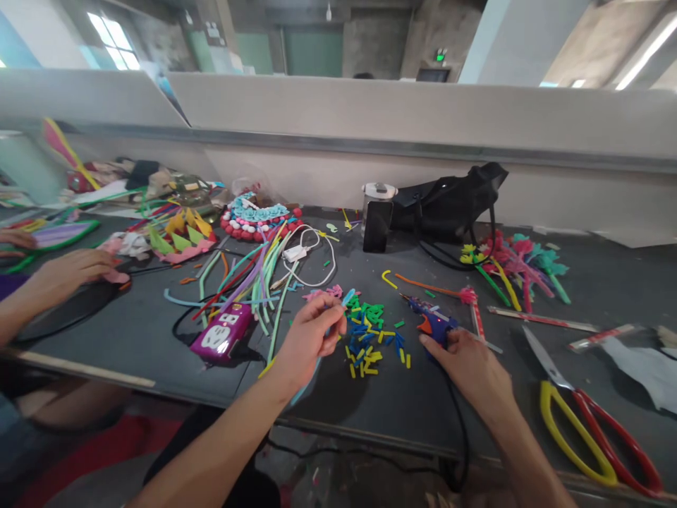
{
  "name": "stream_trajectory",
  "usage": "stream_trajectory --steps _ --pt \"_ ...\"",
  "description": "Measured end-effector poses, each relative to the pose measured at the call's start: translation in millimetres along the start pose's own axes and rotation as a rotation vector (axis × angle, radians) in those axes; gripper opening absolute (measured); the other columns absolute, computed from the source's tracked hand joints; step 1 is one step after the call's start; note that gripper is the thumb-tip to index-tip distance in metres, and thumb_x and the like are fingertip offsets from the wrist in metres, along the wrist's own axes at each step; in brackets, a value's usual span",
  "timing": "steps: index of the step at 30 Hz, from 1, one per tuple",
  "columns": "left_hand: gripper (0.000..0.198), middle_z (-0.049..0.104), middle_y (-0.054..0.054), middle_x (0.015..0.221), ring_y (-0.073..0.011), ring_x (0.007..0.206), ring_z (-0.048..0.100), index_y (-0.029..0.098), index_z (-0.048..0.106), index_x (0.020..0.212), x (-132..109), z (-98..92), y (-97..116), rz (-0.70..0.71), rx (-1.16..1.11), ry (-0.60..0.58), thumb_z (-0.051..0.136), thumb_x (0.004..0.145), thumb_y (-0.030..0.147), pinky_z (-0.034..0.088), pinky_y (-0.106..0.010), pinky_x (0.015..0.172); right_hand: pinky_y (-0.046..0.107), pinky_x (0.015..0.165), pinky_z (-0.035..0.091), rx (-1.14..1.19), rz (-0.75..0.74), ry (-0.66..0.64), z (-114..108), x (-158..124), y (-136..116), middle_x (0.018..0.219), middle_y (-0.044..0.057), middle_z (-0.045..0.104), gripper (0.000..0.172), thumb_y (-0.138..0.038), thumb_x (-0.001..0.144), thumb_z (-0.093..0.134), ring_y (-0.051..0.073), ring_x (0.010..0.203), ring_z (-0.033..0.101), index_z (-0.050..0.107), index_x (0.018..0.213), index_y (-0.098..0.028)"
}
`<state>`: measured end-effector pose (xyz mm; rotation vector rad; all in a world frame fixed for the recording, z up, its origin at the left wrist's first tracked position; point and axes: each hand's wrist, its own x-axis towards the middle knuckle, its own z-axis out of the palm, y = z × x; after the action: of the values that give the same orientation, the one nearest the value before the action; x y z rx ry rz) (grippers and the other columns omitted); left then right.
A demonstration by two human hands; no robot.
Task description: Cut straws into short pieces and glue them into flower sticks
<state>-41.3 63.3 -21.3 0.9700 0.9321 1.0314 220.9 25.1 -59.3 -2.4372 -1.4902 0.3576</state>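
Observation:
My left hand [309, 337] is raised just above the dark table, its fingers pinched round a light blue foam strip [346, 298] whose tip pokes out near the fingertips. My right hand [470, 363] rests on the table with its fingers closing on the handle of a blue glue gun [431, 317] that lies flat, its cord running off the front edge. Between both hands lies a heap of small cut foam bits [370, 331] in blue, green and yellow.
A purple power strip [222, 335] and several long foam strips [254, 279] lie to the left. Big yellow-and-red scissors [587, 416] sit at the right front. A black bag [449, 204], a jar [378, 201] and foam flowers [513, 264] stand behind. Another person's hand [68, 271] rests far left.

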Motion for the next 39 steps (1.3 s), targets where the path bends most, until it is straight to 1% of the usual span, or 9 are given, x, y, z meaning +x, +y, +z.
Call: stream_trajectory --steps 5,10,14,17,19,21,23,26,39 --pt "0.021 0.052 0.004 0.066 -0.0012 0.039 0.030 0.018 0.049 0.074 -2 -0.5 -2 -0.012 -0.009 -0.048 0.062 0.082 0.031 0.018 -0.018 0.039 0.029 0.052 0.036 0.090 0.047 0.013 6 7 1 0.066 0.007 0.067 0.029 -0.049 0.074 0.058 0.024 0.068 0.064 0.064 0.071 -0.021" --pt "0.021 0.051 0.004 0.064 -0.0013 0.039 0.031 0.017 0.048 0.073 -4 -1.4 -2 -0.067 -0.038 -0.083 0.062 0.083 0.030 0.017 -0.018 0.039 0.027 0.047 0.044 0.652 0.188 -0.072 -1 12 14 0.053 -0.001 0.052 0.021 -0.040 0.065 0.066 0.016 0.054 0.052 0.061 0.059 -0.021" --pt "0.020 0.052 0.004 0.065 -0.0014 0.039 0.031 0.017 0.050 0.075 -5 -0.2 -1 -0.079 -0.027 -0.089 0.061 0.084 0.030 0.019 -0.018 0.039 0.028 0.053 0.056 1.177 0.273 -0.142 -9 4 16 0.064 -0.002 0.058 0.021 -0.034 0.059 0.075 0.014 0.059 0.055 0.061 0.068 -0.021" --pt "0.019 0.053 0.004 0.065 -0.0012 0.039 0.031 0.017 0.050 0.075 -5 0.8 0 -0.083 -0.023 -0.083 0.061 0.084 0.030 0.019 -0.017 0.039 0.022 0.046 0.052 1.318 0.340 -0.247 -13 -6 7 0.074 0.001 0.066 0.030 -0.029 0.056 0.078 0.013 0.058 0.059 0.065 0.082 -0.019" --pt "0.019 0.053 0.004 0.063 -0.0013 0.038 0.031 0.017 0.050 0.075 -6 1.4 1 -0.090 -0.026 -0.081 0.060 0.085 0.031 0.019 -0.017 0.039 0.019 0.041 0.047 1.426 0.291 -0.304 -14 -15 -2 0.081 0.003 0.068 0.035 -0.026 0.058 0.079 0.013 0.059 0.058 0.067 0.091 -0.017" --pt "0.021 0.053 0.004 0.061 -0.0014 0.038 0.031 0.017 0.049 0.074 -7 1.8 3 -0.100 -0.030 -0.081 0.060 0.085 0.032 0.019 -0.017 0.039 0.019 0.040 0.045 1.507 0.116 -0.291 -15 -27 -11 0.092 0.006 0.069 0.033 -0.026 0.063 0.078 0.014 0.066 0.059 0.069 0.093 -0.017" --pt "0.022 0.054 0.004 0.060 -0.0016 0.038 0.031 0.017 0.048 0.072 -7 2.0 3 -0.099 -0.034 -0.075 0.059 0.085 0.032 0.019 -0.017 0.038 0.020 0.041 0.045 1.527 -0.051 -0.288 -15 -38 -18 0.098 0.009 0.070 0.029 -0.027 0.068 0.077 0.015 0.070 0.059 0.070 0.094 -0.016" --pt "0.021 0.053 0.004 0.059 -0.0018 0.037 0.031 0.017 0.048 0.072 -8 1.8 3 -0.089 -0.032 -0.056 0.059 0.085 0.030 0.017 -0.017 0.038 0.021 0.044 0.046 1.443 -0.191 -0.337 -15 -52 -24 0.089 0.009 0.070 0.026 -0.031 0.074 0.075 0.013 0.060 0.057 0.072 0.096 -0.016" --pt "0.024 0.032 0.010 0.047 -0.0032 0.040 0.019 0.018 0.055 0.078 -14 3.6 3 -0.096 0.048 -0.033 0.065 0.083 0.039 0.010 -0.019 0.038 0.024 0.052 0.052 1.001 -0.407 -0.141 8 -70 -16 0.087 0.009 0.070 0.030 -0.046 0.088 0.058 0.018 0.067 0.062 0.071 0.091 -0.020"
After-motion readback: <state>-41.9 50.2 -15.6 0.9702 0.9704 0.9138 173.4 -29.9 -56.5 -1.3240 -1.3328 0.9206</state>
